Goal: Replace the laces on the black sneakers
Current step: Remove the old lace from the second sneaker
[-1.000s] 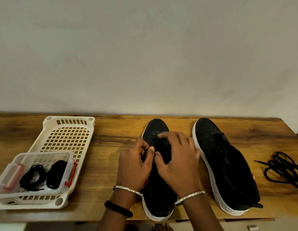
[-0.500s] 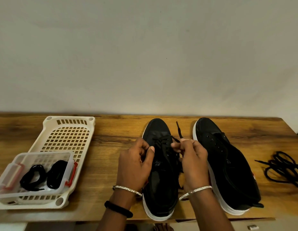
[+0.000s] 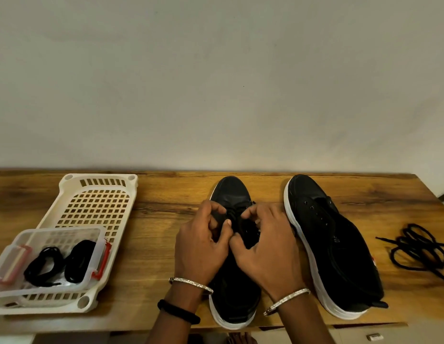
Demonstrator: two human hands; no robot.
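Head cam: two black sneakers on the wooden table, toes pointing to 12 o'clock, well apart from each other. The centre sneaker sits under both hands. The left hand has fingers and thumb curled, pinching the centre sneaker at its eyelet row; can't tell whether lace or flap is between the tips. The right hand has its fingers curled in, pinched on the black lace over the tongue. At 3 o'clock of the hands lies the second sneaker, eyelets bare, no hand on it. Further toward 3 o'clock a loose black lace lies in a tangle. At 9 o'clock is a white slotted basket; a clear box in its near end holds two coiled black laces.
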